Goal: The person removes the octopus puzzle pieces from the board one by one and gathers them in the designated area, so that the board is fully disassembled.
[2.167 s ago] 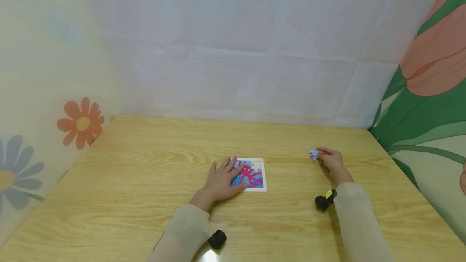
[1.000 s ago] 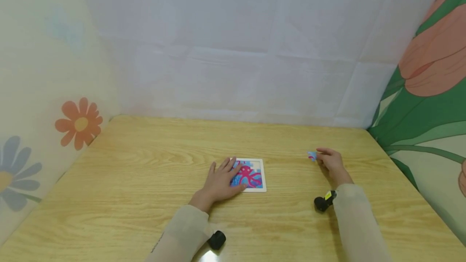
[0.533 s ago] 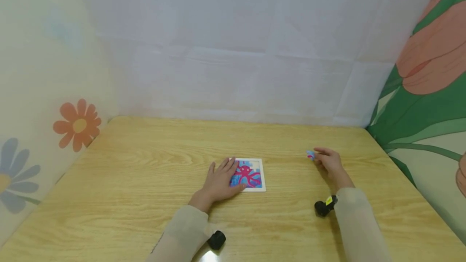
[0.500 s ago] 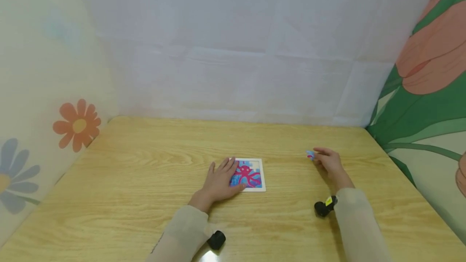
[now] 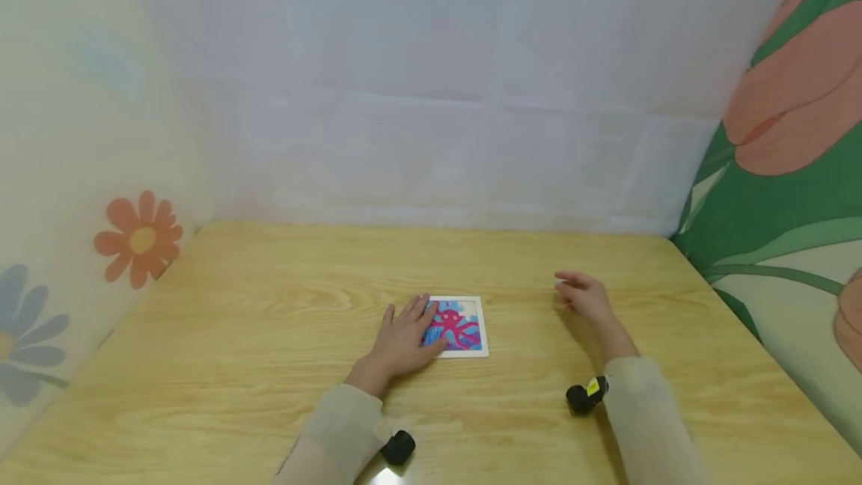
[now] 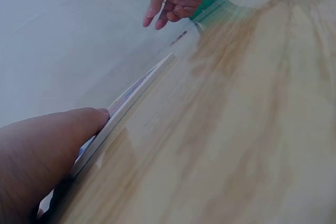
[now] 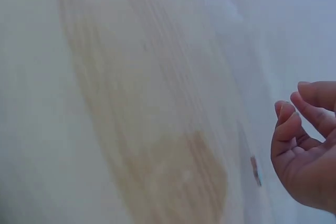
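Observation:
My left hand [image 5: 400,339] lies with straight, spread fingers over the left side of a jigsaw puzzle [image 5: 458,329], which pictures a pink octopus on blue inside a white frame. A pale gap shows at the puzzle's upper right corner. In the left wrist view the thumb [image 6: 73,129] rests along the near edge of the puzzle. To the right, my right hand [image 5: 586,302] is raised over the table, thumb and fingers bent together. Only a pale blue sliver of a puzzle piece [image 5: 558,285] shows at its fingertips; the fingers hide the rest.
The wooden table [image 5: 303,268] ends at a white cloth [image 5: 404,133] behind. Flower-printed panels stand at the left [image 5: 67,133] and right. Each wrist carries a black camera, the right one [image 5: 586,397] with a yellow mark.
My right hand has moved left, closer to the puzzle, and the piece in it has turned so that far less of its picture shows. The left hand stays on the puzzle.

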Demonstrator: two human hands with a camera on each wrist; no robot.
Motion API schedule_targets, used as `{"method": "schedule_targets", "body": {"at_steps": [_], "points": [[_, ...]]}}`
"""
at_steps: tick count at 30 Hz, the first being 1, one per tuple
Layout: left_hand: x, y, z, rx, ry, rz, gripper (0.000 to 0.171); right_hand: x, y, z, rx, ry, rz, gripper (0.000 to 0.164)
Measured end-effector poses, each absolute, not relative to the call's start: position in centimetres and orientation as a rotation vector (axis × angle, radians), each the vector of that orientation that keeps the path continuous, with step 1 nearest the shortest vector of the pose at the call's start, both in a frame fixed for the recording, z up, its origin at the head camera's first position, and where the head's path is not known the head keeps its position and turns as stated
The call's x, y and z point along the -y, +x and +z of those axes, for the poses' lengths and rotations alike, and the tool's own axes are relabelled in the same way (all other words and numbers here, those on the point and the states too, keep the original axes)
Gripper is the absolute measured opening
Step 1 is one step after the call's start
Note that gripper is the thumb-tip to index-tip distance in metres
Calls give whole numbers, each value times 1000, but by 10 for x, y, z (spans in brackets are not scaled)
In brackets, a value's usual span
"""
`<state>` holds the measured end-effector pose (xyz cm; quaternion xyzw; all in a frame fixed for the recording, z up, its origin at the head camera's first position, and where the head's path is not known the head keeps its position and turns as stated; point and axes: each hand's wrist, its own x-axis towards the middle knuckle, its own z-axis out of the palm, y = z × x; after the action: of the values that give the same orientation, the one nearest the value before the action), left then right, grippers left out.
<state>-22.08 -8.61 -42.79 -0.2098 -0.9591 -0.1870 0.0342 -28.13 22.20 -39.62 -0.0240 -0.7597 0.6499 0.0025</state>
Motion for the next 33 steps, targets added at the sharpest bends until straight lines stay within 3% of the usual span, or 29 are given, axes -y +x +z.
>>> {"method": "schedule_targets", "body": {"at_steps": [23,33], "points": [[86,-222,-425,2961,-624,-549,70,-145,-280,-397,2434,139,2055,33],[84,-220,-423,2972,-610,-554,70,-131,-297,-428,2419,348,2030,22]]}}
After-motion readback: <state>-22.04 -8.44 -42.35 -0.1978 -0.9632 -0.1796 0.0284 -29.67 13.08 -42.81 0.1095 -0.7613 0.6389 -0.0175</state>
